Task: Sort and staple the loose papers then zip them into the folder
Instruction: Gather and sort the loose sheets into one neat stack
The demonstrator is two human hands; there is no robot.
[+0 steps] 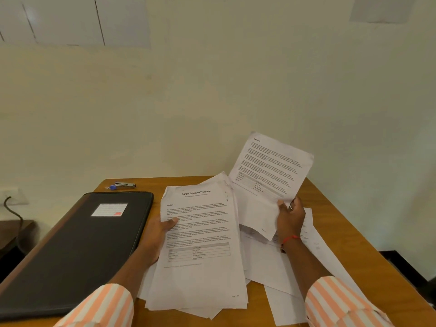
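The wall (pixel 212 90) closes off the far edge of the wooden table (pixel 335 234). Bare wood shows along the far strip, at the right-hand corner, and in a narrow lane between the folder and the papers.

The black folder (pixel 77 251) lies flat and closed on the left side of the table, its long left edge running along the table's left edge. Whether its zip is closed cannot be told.

The stack of papers (pixel 200 274) sits at centre, fanned unevenly, its lower corners close to the near table edge. The top page reads "Sample Education Transcript" and "Section 1"; the body text and the table are too small to read. More loose sheets (pixel 283 267) lie spread to its right, overlapping.

A single sheet (pixel 271 166) is held raised and tilted above the far right of the table. Its heading begins "Section"; the number is illegible.

The left hand (pixel 160 230) grasps the stack's left edge, thumb on top. The right hand (pixel 290 220) pinches the single sheet by its lower edge.

A white label (pixel 109 210) with ruled lines and a red patch sits on the folder cover. A stapler (pixel 123 185) lies at the far left edge, beyond the folder.
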